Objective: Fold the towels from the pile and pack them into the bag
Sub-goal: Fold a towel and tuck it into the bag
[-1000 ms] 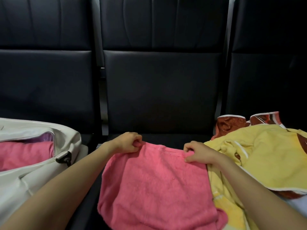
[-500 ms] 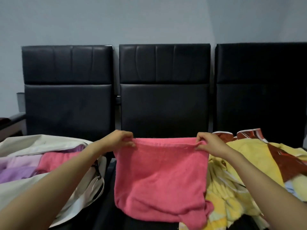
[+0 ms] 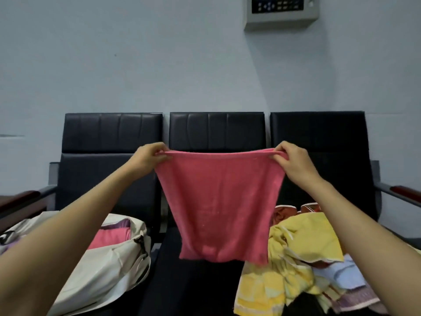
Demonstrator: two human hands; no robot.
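Observation:
A pink towel (image 3: 222,206) hangs stretched in the air above the middle seat. My left hand (image 3: 149,157) pinches its upper left corner and my right hand (image 3: 292,159) pinches its upper right corner. Its lower edge hangs just over the black seat. A white bag (image 3: 107,267) lies open on the left seat, with a folded pink towel (image 3: 111,237) and a purple one inside. The pile of towels (image 3: 303,258), mostly yellow with brown, blue and lilac pieces, lies on the right seat.
Three black padded chairs (image 3: 217,131) stand in a row against a pale wall. Metal armrests with dark red tops (image 3: 405,192) stick out at both ends. A grey control box (image 3: 281,12) hangs high on the wall.
Both hands have lifted the pink towel from the seat up to chair-back height and pulled it taut. My view has tilted upward, showing the wall.

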